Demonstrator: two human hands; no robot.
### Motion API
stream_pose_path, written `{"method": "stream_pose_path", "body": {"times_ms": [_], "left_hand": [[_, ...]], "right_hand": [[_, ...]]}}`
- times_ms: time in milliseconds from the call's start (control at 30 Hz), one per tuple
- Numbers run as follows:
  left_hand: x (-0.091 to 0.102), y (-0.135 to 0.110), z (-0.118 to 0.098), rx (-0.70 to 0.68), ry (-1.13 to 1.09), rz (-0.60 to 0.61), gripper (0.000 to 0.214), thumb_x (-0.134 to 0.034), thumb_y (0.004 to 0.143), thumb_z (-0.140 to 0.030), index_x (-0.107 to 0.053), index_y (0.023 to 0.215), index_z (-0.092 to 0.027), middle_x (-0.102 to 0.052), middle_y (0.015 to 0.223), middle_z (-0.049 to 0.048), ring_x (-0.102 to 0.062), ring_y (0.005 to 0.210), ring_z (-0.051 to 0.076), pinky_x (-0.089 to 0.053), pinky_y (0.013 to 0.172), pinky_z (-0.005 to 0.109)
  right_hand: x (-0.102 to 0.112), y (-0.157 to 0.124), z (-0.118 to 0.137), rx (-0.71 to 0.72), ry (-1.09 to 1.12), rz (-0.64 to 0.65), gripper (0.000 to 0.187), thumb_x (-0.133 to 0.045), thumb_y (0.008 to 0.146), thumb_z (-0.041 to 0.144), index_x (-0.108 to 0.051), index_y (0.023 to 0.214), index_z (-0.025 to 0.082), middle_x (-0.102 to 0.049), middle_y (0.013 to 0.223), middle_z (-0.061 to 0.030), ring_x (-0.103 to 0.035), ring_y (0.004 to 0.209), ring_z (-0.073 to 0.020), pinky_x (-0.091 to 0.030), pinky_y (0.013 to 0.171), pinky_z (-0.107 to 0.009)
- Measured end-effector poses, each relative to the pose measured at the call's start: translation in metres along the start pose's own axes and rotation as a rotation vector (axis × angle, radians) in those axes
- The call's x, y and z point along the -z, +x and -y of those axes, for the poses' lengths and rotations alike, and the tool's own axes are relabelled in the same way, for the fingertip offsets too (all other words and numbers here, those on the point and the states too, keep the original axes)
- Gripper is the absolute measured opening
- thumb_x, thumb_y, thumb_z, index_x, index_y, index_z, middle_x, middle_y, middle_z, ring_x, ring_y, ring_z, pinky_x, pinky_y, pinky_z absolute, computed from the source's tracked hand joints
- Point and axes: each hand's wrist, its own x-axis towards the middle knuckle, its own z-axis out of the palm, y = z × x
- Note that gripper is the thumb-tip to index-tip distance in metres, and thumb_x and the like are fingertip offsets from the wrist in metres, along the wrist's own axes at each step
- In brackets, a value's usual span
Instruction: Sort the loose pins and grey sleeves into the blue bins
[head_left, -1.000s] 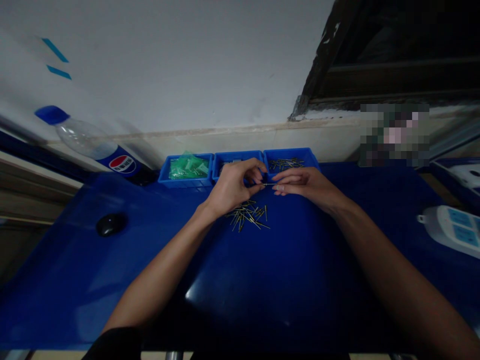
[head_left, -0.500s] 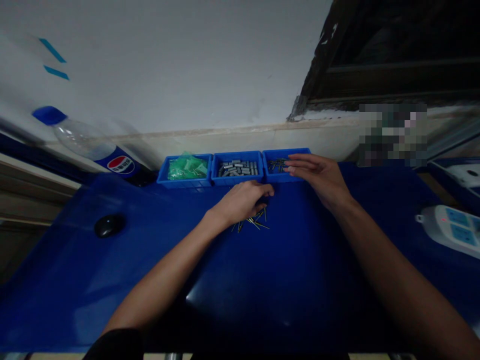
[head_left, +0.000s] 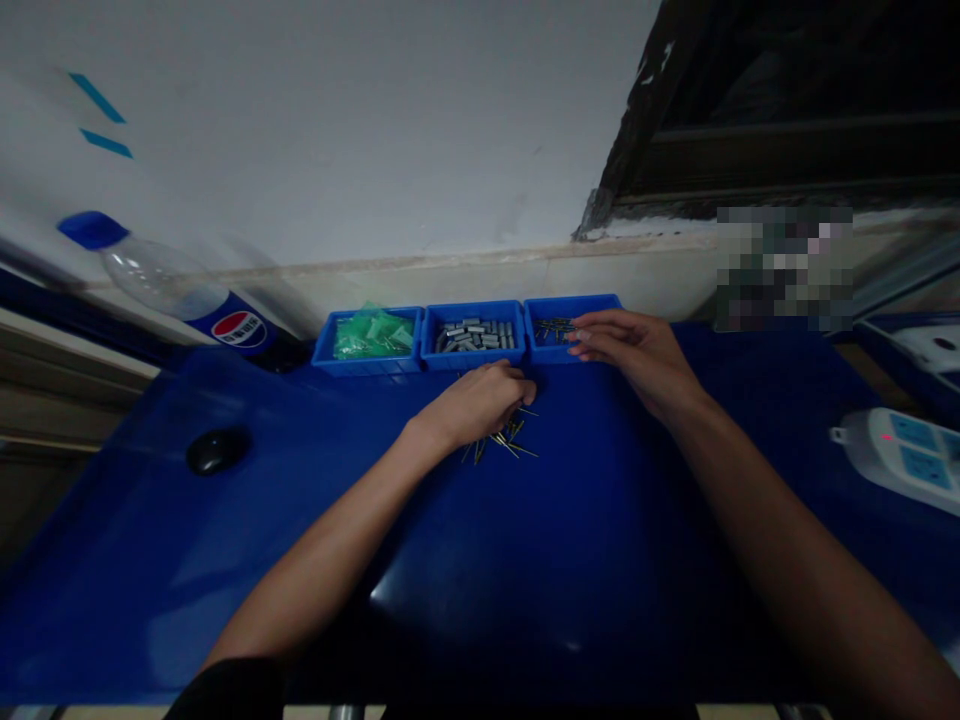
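My left hand rests knuckles-up on a small heap of thin metal pins lying on the blue table; its fingers are curled down onto the pins. My right hand reaches over the rightmost of three small blue bins, fingertips together above the pins inside it. Whether those fingertips hold anything is hidden. The middle bin holds several small grey metal pieces. The left bin holds green plastic bags.
A cola bottle lies at the back left against the wall. A black computer mouse sits on the left of the table. A white power strip lies at the right edge. The three bins line the table's far edge.
A second ago both hands met over the heap with a pin between them. The right hand has since moved to the right bin and the left hand has dropped onto the heap.
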Motion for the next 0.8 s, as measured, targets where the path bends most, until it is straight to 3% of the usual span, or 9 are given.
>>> {"method": "stream_pose_path", "body": {"times_ms": [167,400,467,667,800], "left_hand": [[-0.001,0.0,-0.001,-0.029,-0.021,0.029,0.023,-0.056,0.092,-0.003,-0.073,0.1,-0.016,-0.072,0.097,0.0104,-0.068,0.097,0.023,-0.054,0.087,0.037],[-0.002,-0.001,0.0,0.021,-0.06,-0.013,0.025,-0.05,0.093,-0.002,-0.068,0.103,-0.016,-0.07,0.095,0.008,-0.066,0.085,0.019,-0.052,0.077,0.032],[0.002,-0.001,0.001,0.024,-0.127,-0.094,0.026,-0.05,0.094,-0.002,-0.067,0.108,-0.016,-0.07,0.095,0.0065,-0.065,0.082,0.017,-0.052,0.077,0.031],[0.015,0.001,-0.002,0.082,-0.351,-0.496,0.021,-0.069,0.086,-0.01,-0.067,0.106,-0.017,-0.071,0.095,0.0033,-0.068,0.082,0.014,-0.057,0.078,0.029],[0.02,0.001,-0.006,0.1,-0.383,-0.571,0.021,-0.074,0.083,-0.014,-0.068,0.104,-0.016,-0.071,0.091,0.002,-0.069,0.078,0.013,-0.059,0.077,0.028]], "right_hand": [[0.0,0.0,0.0,-0.014,0.026,0.006,0.023,-0.085,0.078,0.033,-0.08,0.097,0.023,-0.082,0.088,-0.0048,-0.078,0.082,-0.0228,-0.063,0.083,-0.042],[0.0,0.0,0.0,-0.028,0.027,0.043,0.026,-0.086,0.076,0.036,-0.08,0.098,0.023,-0.083,0.092,-0.0057,-0.078,0.083,-0.0227,-0.062,0.079,-0.039],[0.001,0.0,-0.001,-0.017,0.013,0.075,0.025,-0.085,0.077,0.037,-0.08,0.098,0.023,-0.083,0.091,-0.0057,-0.078,0.082,-0.0227,-0.061,0.078,-0.039],[0.003,0.0,-0.003,-0.08,-0.092,0.267,0.018,-0.083,0.079,0.035,-0.082,0.094,0.024,-0.082,0.084,-0.0052,-0.078,0.077,-0.0226,-0.061,0.074,-0.038],[-0.001,-0.003,-0.001,-0.141,-0.033,0.366,0.023,-0.084,0.078,0.033,-0.084,0.1,0.025,-0.084,0.086,-0.0052,-0.079,0.084,-0.0238,-0.062,0.082,-0.041]]}}
